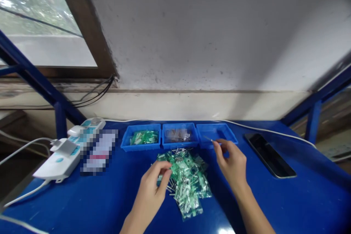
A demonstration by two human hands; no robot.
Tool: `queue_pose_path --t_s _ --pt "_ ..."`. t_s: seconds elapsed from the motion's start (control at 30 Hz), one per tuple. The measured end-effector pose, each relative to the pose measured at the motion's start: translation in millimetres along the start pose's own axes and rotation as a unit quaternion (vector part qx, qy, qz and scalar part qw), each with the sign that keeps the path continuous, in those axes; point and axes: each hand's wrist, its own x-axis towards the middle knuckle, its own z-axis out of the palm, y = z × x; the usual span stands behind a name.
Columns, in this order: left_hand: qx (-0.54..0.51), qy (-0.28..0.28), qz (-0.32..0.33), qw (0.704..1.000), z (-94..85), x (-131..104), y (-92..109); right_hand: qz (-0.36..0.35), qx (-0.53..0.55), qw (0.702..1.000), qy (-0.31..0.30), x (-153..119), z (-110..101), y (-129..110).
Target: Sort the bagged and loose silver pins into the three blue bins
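Observation:
My right hand (233, 161) is closed in a pinch on a thin pale pin (207, 138), held over the front of the right blue tray (231, 137). My left hand (155, 181) is beside the left edge of a pile of small clear-and-green plastic packets (189, 186). Its thumb and forefinger are brought together; whatever may be between them is hidden. Thin metal pins (171, 186) stick out beside the packets. Behind the pile, the left blue tray (141, 147) holds green packets, and the middle blue tray (179, 145) holds brownish small pieces I cannot make out.
A black phone (271, 155) lies on the blue table (93, 204) at right. On the left are a white power strip (59, 161) with plugs and a blurred-out phone-like object (100, 151). A white cable (263, 129) runs along the back, below the wall.

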Motion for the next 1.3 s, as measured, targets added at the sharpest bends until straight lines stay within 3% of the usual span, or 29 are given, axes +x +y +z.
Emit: queue_pose_path --t_s 0.1,0.2,0.27,0.33,0.4,0.53,0.67,0.77,0.87,0.93,1.1,1.3 --pt "0.098 0.022 0.035 0.994 -10.2 -28.4 -21.0 0.086 -0.142 0.985 0.049 8.6 -8.4 31.1" --pt "0.194 -0.006 0.040 0.980 -12.5 -51.4 -38.0 0.215 -0.277 0.932 0.086 2.7 -18.6 60.8" --pt "0.233 -0.011 0.028 0.972 -10.0 -58.6 -43.4 0.288 -0.311 0.905 0.030 -5.2 -22.4 76.9" --pt "0.250 -0.007 0.014 0.968 -5.1 -59.4 -44.1 0.318 -0.317 0.893 -0.029 -12.2 -22.3 87.8" --pt "0.254 0.000 0.005 0.967 1.1 -56.2 -41.6 0.322 -0.329 0.887 -0.033 -16.3 -19.3 92.6" --pt "0.267 0.015 -0.002 0.964 11.9 -48.5 -32.9 0.267 -0.327 0.906 0.041 -14.0 -11.9 85.2" --pt "0.274 0.010 -0.020 0.962 13.1 -45.7 -29.0 0.109 -0.192 0.966 0.138 -7.8 -6.0 43.5" --pt "0.254 -0.004 -0.027 0.967 7.6 -42.3 -31.7 -0.034 -0.006 0.998 0.060 -13.0 2.9 -12.1" --pt "0.233 0.006 -0.030 0.972 -1.3 -32.6 -32.6 -0.134 0.125 0.977 -0.109 -26.8 15.1 -62.2" --pt "0.202 -0.005 -0.016 0.979 -7.6 -22.8 -29.0 -0.173 0.152 0.958 -0.171 -36.3 22.2 -80.3" --pt "0.073 -0.078 0.020 0.994 -13.5 -1.4 -16.8 -0.187 0.160 0.946 -0.212 -45.7 30.1 -81.0" --pt "0.015 -0.061 -0.028 0.998 -3.0 -12.7 -26.0 -0.176 0.145 0.953 -0.198 -43.5 27.9 -75.3"
